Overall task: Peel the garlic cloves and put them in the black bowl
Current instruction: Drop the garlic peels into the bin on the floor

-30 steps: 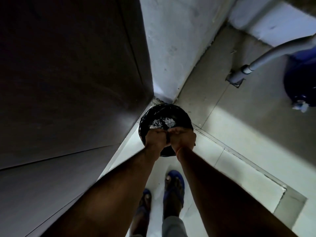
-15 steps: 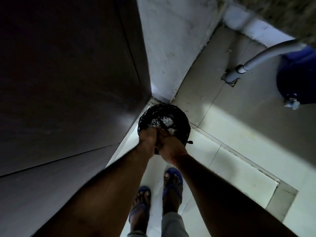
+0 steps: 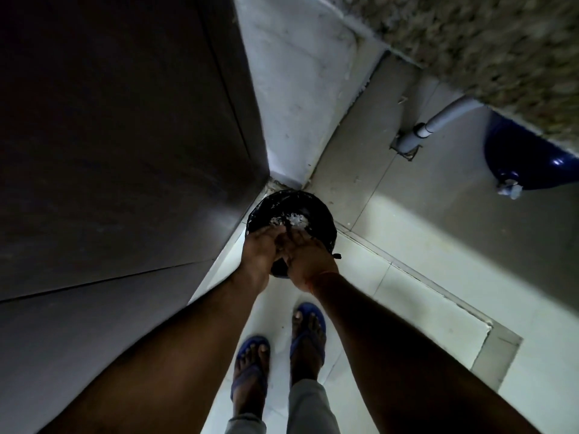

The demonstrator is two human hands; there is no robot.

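Overhead, a dark cabinet panel (image 3: 109,151) fills the left side, meeting a pale wall (image 3: 291,89) in the corner; tiled floor (image 3: 407,277) spreads right. Down in that corner stands a black-lined bin (image 3: 313,208) holding whitish scraps (image 3: 291,220). Both hands meet over its near rim: left hand (image 3: 258,256) and right hand (image 3: 308,264), fingers pointing down, touching each other; whether they grip anything cannot be told. No black bowl or cloves show.

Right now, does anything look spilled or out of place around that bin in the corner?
Nothing looks spilled. The bin stands upright in the corner, white scraps inside its black liner. Left hand and right hand are together over its near rim; the floor beside it shows no scraps.
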